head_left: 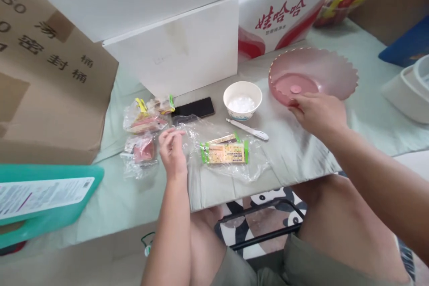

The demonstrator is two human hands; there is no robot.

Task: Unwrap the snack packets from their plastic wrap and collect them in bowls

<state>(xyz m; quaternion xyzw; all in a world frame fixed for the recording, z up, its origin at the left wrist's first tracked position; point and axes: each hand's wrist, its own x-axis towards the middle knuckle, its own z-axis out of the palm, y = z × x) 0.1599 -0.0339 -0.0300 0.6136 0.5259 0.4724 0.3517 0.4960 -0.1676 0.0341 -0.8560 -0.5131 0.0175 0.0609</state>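
My right hand [317, 114] grips the near rim of a pink scalloped fruit bowl [301, 82], which tilts a little on the cloth-covered table. Loosely curled, my left hand [172, 152] is raised at the left edge of a clear plastic bag [253, 167], with nothing visible in its fingers. Green-ended soda biscuit packets [225, 153] lie on that bag. Just behind them is a white utility knife [248, 128], in front of a white paper bowl [243, 98] with something clear and crumpled inside. Wrapped snacks [145, 120] and a pinkish packet [144, 149] lie left of my left hand.
A black phone [194, 108] lies near the white boxes [181, 49] along the back. A cardboard box [50, 71] and a teal packet [50, 201] stand at the left. White containers [410, 89] and a blue object [409, 44] are at the right.
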